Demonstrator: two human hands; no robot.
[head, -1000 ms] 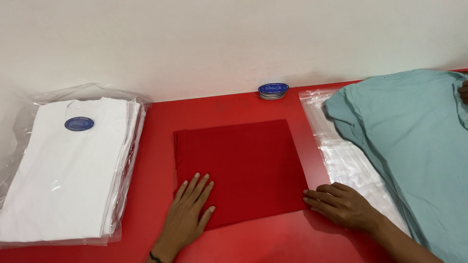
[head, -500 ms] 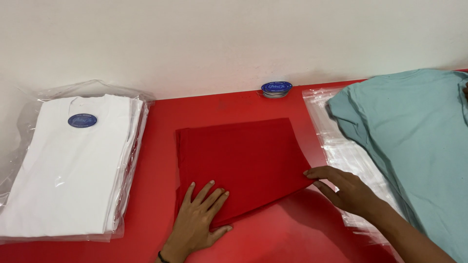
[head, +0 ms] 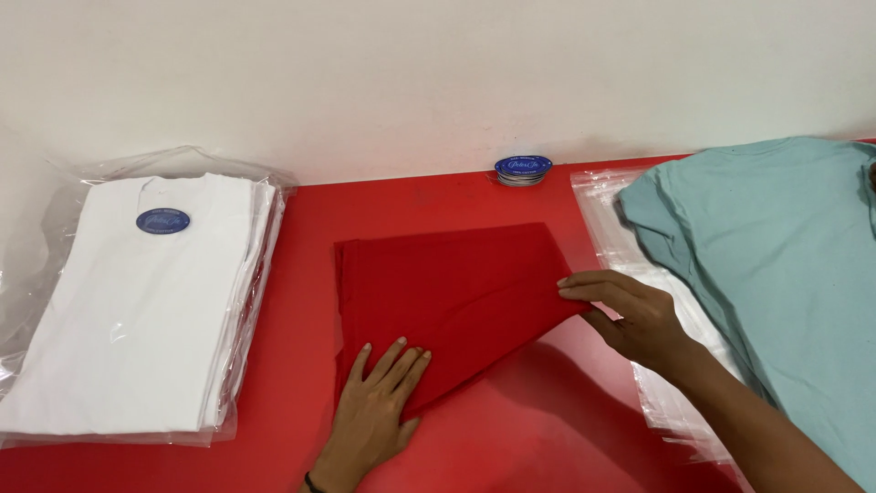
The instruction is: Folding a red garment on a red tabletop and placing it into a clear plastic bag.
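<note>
Red tabletop [head: 301, 274] is seen against a plain white wall [head: 438, 73], head view only. At centre a folded red cloth [head: 438, 283] is laid on the table, its left part flat, its right corner lifted off the surface. The left hand [head: 379, 411] is pressed flat on the cloth's lower left edge, fingers spread, nothing gripped. The right hand [head: 630, 315] is closed on the raised right corner, pinched between thumb and fingers. A stack of white shirts in clear plastic bags [head: 137, 301] is placed at far left, a blue oval sticker on top. A small pile of blue round stickers [head: 523, 169] is set by the wall behind the cloth. At right a teal shirt [head: 785, 274] is spread over clear plastic sheets [head: 639, 274], just beside the right hand.
</note>
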